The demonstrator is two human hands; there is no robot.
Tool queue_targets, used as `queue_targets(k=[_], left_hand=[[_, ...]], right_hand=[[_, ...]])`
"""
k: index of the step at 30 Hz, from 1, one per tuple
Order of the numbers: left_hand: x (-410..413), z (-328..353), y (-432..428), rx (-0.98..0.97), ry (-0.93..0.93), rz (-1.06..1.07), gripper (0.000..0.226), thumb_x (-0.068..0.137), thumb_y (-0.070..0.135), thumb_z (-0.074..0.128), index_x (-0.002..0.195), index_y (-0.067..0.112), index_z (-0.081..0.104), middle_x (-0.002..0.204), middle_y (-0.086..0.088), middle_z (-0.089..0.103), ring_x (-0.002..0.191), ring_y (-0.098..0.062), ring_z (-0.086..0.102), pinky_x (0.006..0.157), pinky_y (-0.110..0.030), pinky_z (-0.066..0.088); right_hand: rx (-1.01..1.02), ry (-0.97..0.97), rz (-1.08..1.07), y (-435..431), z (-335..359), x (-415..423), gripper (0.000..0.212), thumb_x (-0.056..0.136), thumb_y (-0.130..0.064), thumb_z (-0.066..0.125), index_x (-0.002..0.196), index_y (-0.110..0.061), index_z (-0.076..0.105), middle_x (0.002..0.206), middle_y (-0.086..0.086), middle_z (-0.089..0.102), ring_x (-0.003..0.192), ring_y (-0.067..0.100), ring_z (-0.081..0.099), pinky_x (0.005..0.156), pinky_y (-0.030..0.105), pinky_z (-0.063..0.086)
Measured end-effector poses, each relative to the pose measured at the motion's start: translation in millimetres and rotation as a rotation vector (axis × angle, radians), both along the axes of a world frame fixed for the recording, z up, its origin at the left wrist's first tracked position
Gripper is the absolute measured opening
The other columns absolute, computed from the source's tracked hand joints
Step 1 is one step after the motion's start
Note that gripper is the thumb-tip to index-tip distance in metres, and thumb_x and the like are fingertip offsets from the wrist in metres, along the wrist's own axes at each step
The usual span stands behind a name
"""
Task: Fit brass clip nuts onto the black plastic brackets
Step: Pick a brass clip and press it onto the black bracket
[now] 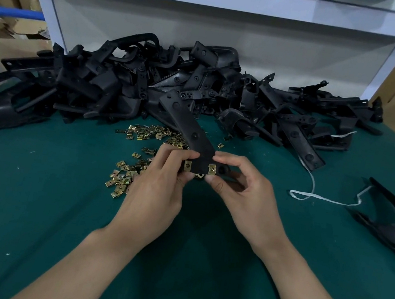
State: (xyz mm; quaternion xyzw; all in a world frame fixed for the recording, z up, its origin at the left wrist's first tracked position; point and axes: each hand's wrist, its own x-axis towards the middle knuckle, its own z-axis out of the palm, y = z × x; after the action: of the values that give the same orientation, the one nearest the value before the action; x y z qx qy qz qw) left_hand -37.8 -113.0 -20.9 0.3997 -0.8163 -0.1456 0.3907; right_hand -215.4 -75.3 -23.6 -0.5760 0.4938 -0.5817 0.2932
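Observation:
A long black plastic bracket (187,124) is held above the green table, its far end pointing up and away to the left. My left hand (160,184) pinches its near end on the left side, and my right hand (241,191) pinches the right side. Two brass clip nuts sit on that near edge: the left clip nut (187,165) by my left fingers and the right clip nut (211,169) by my right thumb. Loose brass clip nuts (123,176) lie scattered on the table below and left of my hands.
A big pile of black brackets (150,83) fills the back of the green table (29,201). One separate black bracket (392,224) lies at the right, beside a white string (313,192). Cardboard boxes stand off both table ends.

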Motion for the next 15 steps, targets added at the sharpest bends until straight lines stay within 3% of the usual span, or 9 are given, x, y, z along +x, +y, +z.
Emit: queue_targets(k=[6, 15], left_hand=[[-0.4, -1.4, -0.6, 0.003, 0.013, -0.008, 0.033, 0.101, 0.021, 0.048, 0.131, 0.033, 0.044, 0.123, 0.014, 0.043, 0.086, -0.015, 0.058, 0.075, -0.053, 0.052], [-0.4, -2.3, -1.8, -0.021, 0.009, -0.012, 0.031, 0.100, 0.025, 0.047, 0.131, 0.031, 0.045, 0.121, 0.015, 0.044, 0.081, -0.010, 0.057, 0.070, -0.049, 0.054]], right_hand=[[-0.035, 0.000, 0.008, -1.4, -1.6, 0.3, 0.032, 0.087, -0.016, 0.079, 0.110, -0.036, 0.068, 0.128, -0.016, 0.066, 0.112, 0.007, 0.067, 0.090, 0.018, 0.052], [-0.025, 0.024, 0.000, -2.5, -3.7, -0.8, 0.030, 0.090, -0.021, 0.077, 0.116, -0.032, 0.068, 0.128, -0.017, 0.066, 0.116, 0.005, 0.065, 0.092, 0.017, 0.052]])
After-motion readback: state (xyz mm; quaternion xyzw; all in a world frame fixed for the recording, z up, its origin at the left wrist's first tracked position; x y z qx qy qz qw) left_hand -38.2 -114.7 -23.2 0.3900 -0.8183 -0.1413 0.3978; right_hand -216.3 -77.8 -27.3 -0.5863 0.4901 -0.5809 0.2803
